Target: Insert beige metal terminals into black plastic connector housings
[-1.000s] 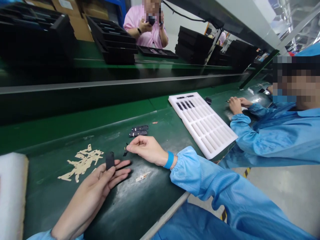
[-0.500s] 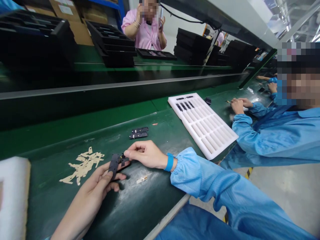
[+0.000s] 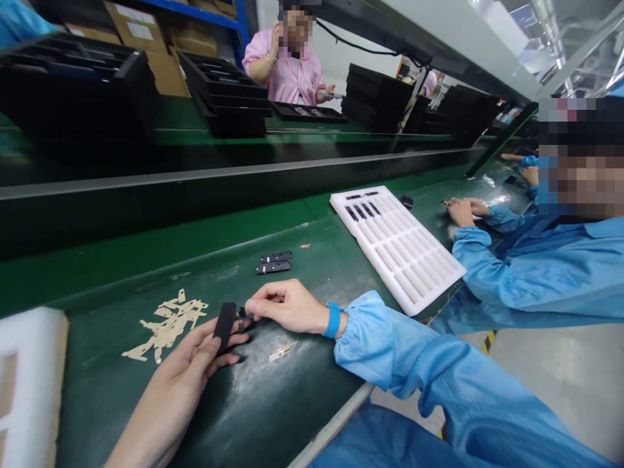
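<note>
My left hand (image 3: 195, 364) holds a small flat black part (image 3: 225, 324) between thumb and fingers, just above the dark green belt (image 3: 273, 403). My right hand (image 3: 285, 304), with a blue wristband, pinches a tiny black piece (image 3: 241, 318) against the right end of that part. Two more black parts (image 3: 273, 262) lie on the belt a little beyond my right hand. A small pale sticker strip (image 3: 280, 353) lies near my right wrist.
Tan backing scraps (image 3: 168, 323) lie left of my hands. White foam trays sit at far left (image 3: 26, 383) and at right (image 3: 397, 244), the right one holding several black parts. A co-worker in blue (image 3: 536, 266) sits at right. Black tray stacks (image 3: 229, 94) line the far bench.
My right hand came left to meet the black part and now presses a tiny piece to its end. My left hand turned the part and lifted it slightly.
</note>
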Available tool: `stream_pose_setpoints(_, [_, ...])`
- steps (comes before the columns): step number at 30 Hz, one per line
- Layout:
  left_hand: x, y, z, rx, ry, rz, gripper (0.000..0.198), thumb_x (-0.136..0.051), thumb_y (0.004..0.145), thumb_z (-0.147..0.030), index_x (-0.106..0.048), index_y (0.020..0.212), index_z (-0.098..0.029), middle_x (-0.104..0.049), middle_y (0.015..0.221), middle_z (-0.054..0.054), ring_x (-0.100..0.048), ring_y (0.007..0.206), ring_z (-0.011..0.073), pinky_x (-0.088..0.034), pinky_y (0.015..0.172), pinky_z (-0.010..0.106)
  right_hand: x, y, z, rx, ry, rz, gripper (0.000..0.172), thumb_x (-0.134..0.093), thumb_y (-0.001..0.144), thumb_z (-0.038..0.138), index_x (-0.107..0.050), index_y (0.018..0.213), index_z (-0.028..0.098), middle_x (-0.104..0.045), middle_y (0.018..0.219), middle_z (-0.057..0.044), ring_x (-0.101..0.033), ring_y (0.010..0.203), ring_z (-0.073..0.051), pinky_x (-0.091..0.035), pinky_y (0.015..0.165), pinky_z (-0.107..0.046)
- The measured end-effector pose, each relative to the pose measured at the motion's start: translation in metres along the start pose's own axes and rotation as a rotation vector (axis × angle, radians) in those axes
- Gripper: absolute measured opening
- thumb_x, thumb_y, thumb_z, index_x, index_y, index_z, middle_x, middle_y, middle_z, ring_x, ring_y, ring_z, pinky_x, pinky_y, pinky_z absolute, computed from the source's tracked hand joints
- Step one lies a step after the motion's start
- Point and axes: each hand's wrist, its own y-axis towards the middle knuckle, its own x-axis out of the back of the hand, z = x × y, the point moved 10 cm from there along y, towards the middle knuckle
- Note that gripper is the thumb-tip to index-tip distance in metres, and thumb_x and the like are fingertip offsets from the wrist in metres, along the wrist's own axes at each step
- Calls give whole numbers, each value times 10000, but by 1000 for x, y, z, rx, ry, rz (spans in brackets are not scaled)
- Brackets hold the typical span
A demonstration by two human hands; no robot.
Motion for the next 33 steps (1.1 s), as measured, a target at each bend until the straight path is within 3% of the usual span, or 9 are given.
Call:
stream_pose_setpoints(5, [5, 1, 0, -23, 63, -16, 628, -738, 792, -633, -659, 1267, -228, -701, 1247, 63, -690, 1052, 203, -594, 757, 130, -4, -1, 2, -9, 65, 22, 517, -788, 716, 657, -692, 778, 153, -694, 738, -9, -639, 694, -128, -510, 736, -272])
stream_pose_setpoints(11, [-6, -4, -1, 52, -6, 30, 632, -758, 803, -587, -617, 1311, -239, -658, 1356, 68, -644, 1237, 244, -595, 916, 175, -3, -1, 6, -7, 34, 23, 501, -804, 711, 641, -701, 779, 154, -691, 742, -4, -636, 705, -128, -509, 748, -270])
stream_pose_setpoints(20, [-8, -4, 1, 99, -42, 26, 589, -768, 807, -558, -621, 1272, -227, -651, 1368, 68, -628, 1265, 263, -613, 903, 185, -3, 1, 2, 6, 8, 23, 526, -780, 731, 658, -701, 818, 145, -683, 761, -20, -640, 756, -155, -514, 760, -291])
stream_pose_setpoints(28, [-7, -4, 3, 104, -49, 26, 605, -776, 817, -537, -587, 1290, -212, -646, 1370, 87, -645, 1241, 254, -610, 924, 202, -3, 2, -1, 35, -23, 27, 462, -765, 779, 607, -711, 827, 151, -692, 792, -26, -655, 791, -162, -515, 763, -281])
stream_pose_setpoints(33, [-11, -4, -5, 62, -44, 50, 574, -766, 829, -514, -600, 1269, -185, -691, 1289, 114, -656, 1223, 285, -606, 985, 306, 1, 3, 12, 94, -121, -18, 298, -716, 884, 417, -710, 780, 138, -701, 717, -8, -633, 646, -108, -510, 639, -215])
